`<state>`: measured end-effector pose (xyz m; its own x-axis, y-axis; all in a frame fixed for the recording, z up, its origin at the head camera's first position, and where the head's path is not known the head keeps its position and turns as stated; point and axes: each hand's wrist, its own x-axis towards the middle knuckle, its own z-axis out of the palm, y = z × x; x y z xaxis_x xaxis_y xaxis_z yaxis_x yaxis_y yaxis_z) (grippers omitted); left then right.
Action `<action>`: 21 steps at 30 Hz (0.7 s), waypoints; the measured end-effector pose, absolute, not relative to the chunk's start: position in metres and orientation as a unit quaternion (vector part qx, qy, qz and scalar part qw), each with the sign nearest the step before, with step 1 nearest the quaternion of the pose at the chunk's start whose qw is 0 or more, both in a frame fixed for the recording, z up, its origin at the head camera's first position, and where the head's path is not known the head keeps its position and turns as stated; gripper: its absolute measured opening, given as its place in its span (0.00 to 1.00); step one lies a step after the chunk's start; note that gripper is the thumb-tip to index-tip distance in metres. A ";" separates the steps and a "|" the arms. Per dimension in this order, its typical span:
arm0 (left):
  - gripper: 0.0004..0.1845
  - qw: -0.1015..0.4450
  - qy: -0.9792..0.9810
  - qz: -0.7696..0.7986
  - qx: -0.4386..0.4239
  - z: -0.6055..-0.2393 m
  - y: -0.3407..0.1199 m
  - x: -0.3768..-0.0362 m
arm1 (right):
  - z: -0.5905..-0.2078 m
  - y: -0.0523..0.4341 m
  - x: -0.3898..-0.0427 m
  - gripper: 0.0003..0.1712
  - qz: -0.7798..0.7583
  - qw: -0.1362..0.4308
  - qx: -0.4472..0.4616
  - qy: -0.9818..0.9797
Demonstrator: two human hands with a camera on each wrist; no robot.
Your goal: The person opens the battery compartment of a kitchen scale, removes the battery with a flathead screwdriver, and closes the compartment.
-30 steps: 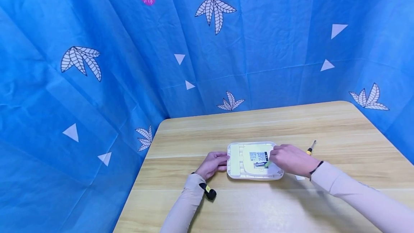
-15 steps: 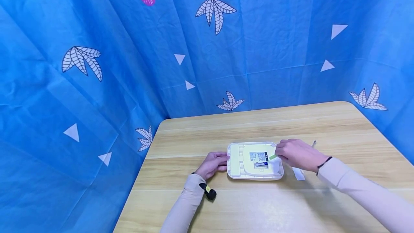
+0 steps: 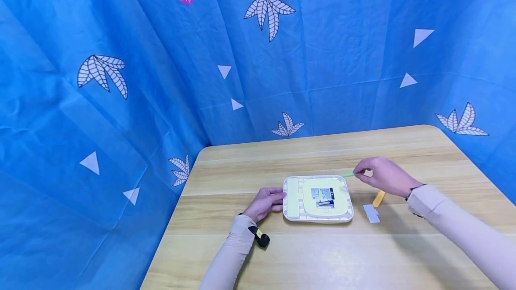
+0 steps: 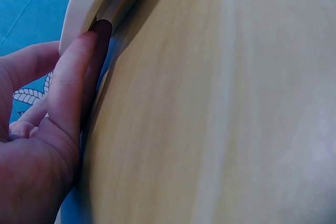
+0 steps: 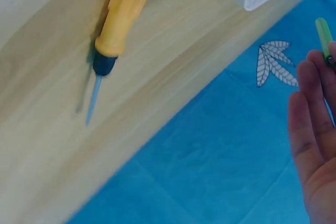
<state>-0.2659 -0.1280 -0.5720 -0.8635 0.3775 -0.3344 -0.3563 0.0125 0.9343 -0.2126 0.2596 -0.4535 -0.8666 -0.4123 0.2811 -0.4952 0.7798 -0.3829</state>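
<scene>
A white flat device (image 3: pixel 318 198) lies face down on the wooden table (image 3: pixel 322 254), its battery bay uncovered, with a blue battery (image 3: pixel 325 202) inside. My left hand (image 3: pixel 277 200) rests with straight fingers against the device's left edge; in the left wrist view a finger (image 4: pixel 73 77) lies along the device's rim (image 4: pixel 86 9). My right hand (image 3: pixel 356 172) hovers above the table, just past the device's far right corner, and pinches a green battery (image 3: pixel 348 174). The right wrist view shows the green battery (image 5: pixel 324 38) at my fingertips (image 5: pixel 310 103).
A yellow-handled screwdriver (image 3: pixel 378 198) lies right of the device, under my right wrist, and appears as the screwdriver (image 5: pixel 123 22) in the right wrist view. A small white cover (image 3: pixel 371 213) lies beside it. Blue patterned cloth (image 3: pixel 258 57) surrounds the table.
My right hand lifted the green battery out of the device's bay and carried it up and to the right. The screwdriver and cover are now uncovered. My left hand stayed put.
</scene>
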 end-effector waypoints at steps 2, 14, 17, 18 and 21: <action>0.24 0.261 0.662 0.702 0.006 -0.571 -0.128 -0.265 | -0.452 0.263 -0.215 0.06 0.256 0.079 0.221 -0.938; 0.24 0.261 0.663 0.702 0.012 -0.570 -0.128 -0.265 | -0.457 0.280 -0.228 0.07 0.314 0.065 0.153 -0.935; 0.24 0.262 0.664 0.700 0.011 -0.569 -0.128 -0.265 | -0.460 0.283 -0.231 0.08 0.313 0.064 0.146 -0.936; 0.24 0.262 0.665 0.700 0.009 -0.569 -0.129 -0.265 | -0.461 0.284 -0.232 0.08 0.312 0.063 0.144 -0.937; 0.25 0.261 0.667 0.698 0.009 -0.569 -0.128 -0.265 | -0.464 0.288 -0.236 0.08 0.310 0.065 0.139 -0.938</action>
<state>-0.2646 -0.1285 -0.5691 -0.8632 0.3765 -0.3363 -0.3532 0.0255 0.9352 -0.2357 0.2882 -0.4644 -0.9530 -0.2200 0.2081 -0.3007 0.7694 -0.5636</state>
